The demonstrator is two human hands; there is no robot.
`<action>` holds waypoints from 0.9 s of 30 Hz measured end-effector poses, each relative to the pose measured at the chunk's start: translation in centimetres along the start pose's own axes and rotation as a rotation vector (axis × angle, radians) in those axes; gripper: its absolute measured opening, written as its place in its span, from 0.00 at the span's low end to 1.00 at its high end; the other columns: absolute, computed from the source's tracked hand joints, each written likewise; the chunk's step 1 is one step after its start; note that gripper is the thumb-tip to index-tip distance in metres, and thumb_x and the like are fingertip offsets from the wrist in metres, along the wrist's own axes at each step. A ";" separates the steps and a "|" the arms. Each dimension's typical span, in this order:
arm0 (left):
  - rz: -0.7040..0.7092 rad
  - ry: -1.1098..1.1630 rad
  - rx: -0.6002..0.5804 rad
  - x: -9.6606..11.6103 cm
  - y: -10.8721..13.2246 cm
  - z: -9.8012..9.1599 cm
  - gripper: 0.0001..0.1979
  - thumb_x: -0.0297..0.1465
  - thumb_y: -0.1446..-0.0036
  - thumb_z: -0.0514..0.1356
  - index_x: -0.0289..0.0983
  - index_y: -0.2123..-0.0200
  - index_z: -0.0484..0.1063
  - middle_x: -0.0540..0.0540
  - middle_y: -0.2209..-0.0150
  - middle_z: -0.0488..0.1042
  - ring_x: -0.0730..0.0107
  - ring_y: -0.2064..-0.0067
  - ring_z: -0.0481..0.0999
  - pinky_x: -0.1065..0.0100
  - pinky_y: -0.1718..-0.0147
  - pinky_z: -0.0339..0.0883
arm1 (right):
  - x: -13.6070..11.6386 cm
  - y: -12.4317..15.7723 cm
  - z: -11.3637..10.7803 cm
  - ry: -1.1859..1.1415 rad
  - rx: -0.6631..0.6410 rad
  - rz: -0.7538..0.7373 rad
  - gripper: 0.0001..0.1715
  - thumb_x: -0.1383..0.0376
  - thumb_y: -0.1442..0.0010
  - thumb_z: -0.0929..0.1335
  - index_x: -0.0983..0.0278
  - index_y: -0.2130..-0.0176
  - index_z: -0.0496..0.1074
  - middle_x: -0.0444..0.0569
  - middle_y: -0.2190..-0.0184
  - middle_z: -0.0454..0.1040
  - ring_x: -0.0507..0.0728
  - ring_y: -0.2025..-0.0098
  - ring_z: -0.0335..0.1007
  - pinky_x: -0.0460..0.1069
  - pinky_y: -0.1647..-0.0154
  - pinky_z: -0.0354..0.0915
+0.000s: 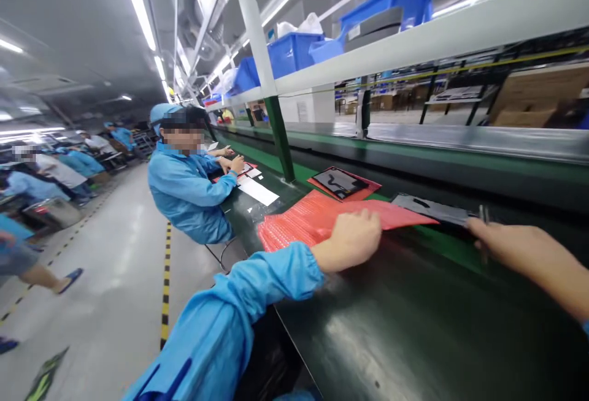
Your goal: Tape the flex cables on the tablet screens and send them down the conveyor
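My left hand (356, 238) is closed on a red bubble-wrap bag (299, 220) and lifts its near edge off the dark green bench (414, 321). The bag stretches to the right, its tip lying over part of a flat grey panel (426, 206) with black marks. At that panel's right end is my right hand (510, 244), its fingers closed round a slim metal tool (483, 214), blurred, possibly tweezers. Whether those fingers also touch the panel I cannot tell. Behind the bag, another black-edged grey panel (340, 182) lies on a red bag.
A co-worker (188, 180) in blue sits at the bench on the left, with white sheets (258, 191) nearby. A green-and-white post (280, 137) rises from the bench. Blue bins (294, 54) stand on the overhead shelf. A conveyor belt (460, 143) runs along the far side.
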State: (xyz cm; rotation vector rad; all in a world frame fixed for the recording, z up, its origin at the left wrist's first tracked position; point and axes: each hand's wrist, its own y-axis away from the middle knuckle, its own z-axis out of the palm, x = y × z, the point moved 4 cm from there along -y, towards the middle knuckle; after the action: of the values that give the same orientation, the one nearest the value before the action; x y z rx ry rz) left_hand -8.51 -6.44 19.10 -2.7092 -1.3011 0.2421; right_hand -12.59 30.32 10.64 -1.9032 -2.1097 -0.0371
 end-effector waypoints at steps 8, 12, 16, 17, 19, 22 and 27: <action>0.378 0.152 -0.143 13.5 -6.3 8.1 0.15 0.25 0.26 0.54 0.31 0.47 0.80 0.32 0.52 0.79 0.48 0.50 0.82 0.55 0.52 0.78 | -1.0 5.1 -9.5 0.121 0.072 0.275 0.06 0.71 0.28 0.67 0.68 0.54 0.75 0.59 0.63 0.79 0.58 0.66 0.72 0.54 0.66 0.44; 0.335 0.205 -0.148 16.5 -9.7 9.6 0.16 0.27 0.26 0.54 0.32 0.44 0.79 0.29 0.47 0.77 0.44 0.45 0.80 0.53 0.48 0.76 | -1.4 6.6 -9.4 0.179 0.304 0.296 0.11 0.75 0.32 0.64 0.71 0.59 0.76 0.62 0.69 0.76 0.62 0.68 0.67 0.54 0.64 0.47; 0.207 0.250 -0.143 19.0 -12.9 10.3 0.19 0.28 0.26 0.53 0.30 0.39 0.76 0.27 0.47 0.77 0.40 0.44 0.79 0.49 0.46 0.74 | 0.6 8.9 -10.3 0.263 0.447 0.287 0.10 0.75 0.35 0.64 0.70 0.62 0.75 0.60 0.70 0.72 0.62 0.67 0.63 0.55 0.63 0.47; 0.185 0.265 -0.132 19.6 -13.7 10.5 0.21 0.30 0.24 0.53 0.30 0.35 0.73 0.26 0.44 0.76 0.40 0.43 0.78 0.48 0.45 0.73 | 1.2 9.5 -10.7 0.275 0.450 0.279 0.10 0.75 0.35 0.64 0.69 0.62 0.75 0.60 0.70 0.72 0.63 0.66 0.63 0.55 0.63 0.47; 0.188 0.306 -0.105 20.9 -14.8 10.5 0.27 0.37 0.22 0.54 0.28 0.28 0.64 0.24 0.38 0.71 0.40 0.37 0.74 0.49 0.40 0.70 | 2.0 10.5 -11.3 0.302 0.436 0.254 0.11 0.75 0.35 0.63 0.68 0.63 0.75 0.59 0.70 0.71 0.63 0.66 0.61 0.55 0.62 0.48; 0.265 0.365 -0.049 21.6 -14.7 10.4 0.35 0.45 0.21 0.54 0.25 0.24 0.57 0.25 0.29 0.62 0.44 0.27 0.62 0.54 0.29 0.60 | 2.1 11.1 -11.8 0.335 0.415 0.201 0.13 0.74 0.32 0.62 0.67 0.64 0.75 0.58 0.70 0.70 0.63 0.64 0.60 0.55 0.61 0.49; 0.194 0.366 0.051 17.9 -11.4 11.0 0.28 0.44 0.20 0.52 0.29 0.32 0.70 0.26 0.29 0.62 0.35 0.25 0.53 0.39 0.27 0.52 | -0.6 8.8 -11.4 0.308 0.432 0.106 0.18 0.73 0.27 0.61 0.66 0.64 0.75 0.57 0.70 0.71 0.62 0.64 0.59 0.56 0.60 0.49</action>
State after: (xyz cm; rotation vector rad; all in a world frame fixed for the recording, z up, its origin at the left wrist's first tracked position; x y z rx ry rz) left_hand -8.32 15.11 8.81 -2.6692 -0.9211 -0.1932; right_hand -1.68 28.36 19.82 -1.6274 -1.6535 0.1300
